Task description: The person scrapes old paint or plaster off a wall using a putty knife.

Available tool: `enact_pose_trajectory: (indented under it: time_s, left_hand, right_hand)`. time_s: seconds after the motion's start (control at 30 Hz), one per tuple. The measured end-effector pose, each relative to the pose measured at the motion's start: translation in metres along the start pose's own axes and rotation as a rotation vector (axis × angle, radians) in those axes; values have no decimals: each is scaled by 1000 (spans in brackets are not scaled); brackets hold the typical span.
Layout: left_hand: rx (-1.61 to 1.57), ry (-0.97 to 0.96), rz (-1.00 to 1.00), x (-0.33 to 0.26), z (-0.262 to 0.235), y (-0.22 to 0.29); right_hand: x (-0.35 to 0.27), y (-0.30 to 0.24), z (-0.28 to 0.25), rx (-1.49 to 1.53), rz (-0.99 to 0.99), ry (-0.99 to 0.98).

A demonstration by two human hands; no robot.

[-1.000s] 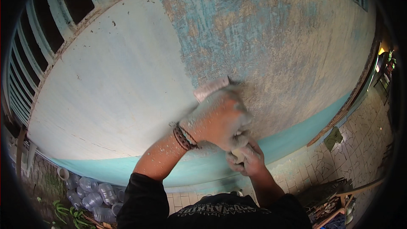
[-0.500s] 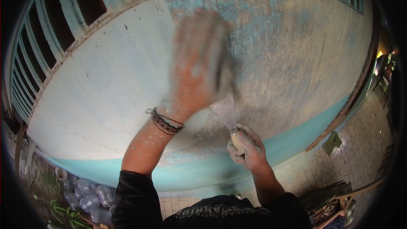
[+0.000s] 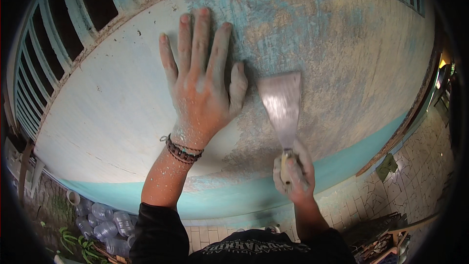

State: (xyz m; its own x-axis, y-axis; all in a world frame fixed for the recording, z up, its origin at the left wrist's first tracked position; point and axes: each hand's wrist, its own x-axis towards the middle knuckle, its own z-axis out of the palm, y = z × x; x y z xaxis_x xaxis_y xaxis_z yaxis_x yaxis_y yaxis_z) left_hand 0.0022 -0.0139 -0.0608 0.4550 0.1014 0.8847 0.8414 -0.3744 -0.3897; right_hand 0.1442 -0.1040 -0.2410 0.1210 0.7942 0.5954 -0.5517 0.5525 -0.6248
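The person's left hand (image 3: 201,85), grey with dust, is lying toward 11 o'clock from the centre, palm facing a pale, painted wall (image 3: 112,117). Its fingers are spreading wide and straight, gripping nothing, and are pointing to 12 o'clock; the thumb is angling toward 1 o'clock. A dark brown braided bracelet (image 3: 183,154) is circling that wrist, and light flecks are dotting the forearm.

The right hand (image 3: 297,173), also dusty, is sitting between 4 and 5 o'clock, its fingers closing firmly around the cream-coloured handle of a flat, flared metal scraper (image 3: 281,105). The blade is lying near 3 o'clock, just beside the left thumb and apart from it, its broad edge facing 12 o'clock over a rough, mottled blue-and-tan patch (image 3: 337,73). Whether that edge is touching the surface, one cannot tell.

A turquoise painted band (image 3: 354,149) is running along the wall's lower edge. Clear plastic bottles (image 3: 104,213) are piling up near 8 o'clock, while pale turquoise bars (image 3: 74,10) are standing between 10 and 11.
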Motion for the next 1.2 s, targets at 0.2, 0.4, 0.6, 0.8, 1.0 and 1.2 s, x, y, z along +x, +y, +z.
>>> enact_pose_trajectory:
  time_s: [0.2,0.4,0.6,0.8,1.0,1.2]
  left_hand:
    - [-228,-57,-24,-18,0,14]
    - [-371,-101,205,-29,1,19]
    - [-379,-41,178,-32,11,27]
    - [-391,10,197,-25,13,23]
    - [-405,25,190,-19,13,24]
    - [-414,36,200,-10,12,19]
  right_hand:
    - [50,-25,41,-101,12,22]
    - [62,-35,51,-90,51,85]
    - [60,-25,51,-136,-89,119]
    - [62,-29,54,-219,-114,124]
    - [65,-32,54,-234,-116,130]
    - [73,-38,58,-266,-104,143]
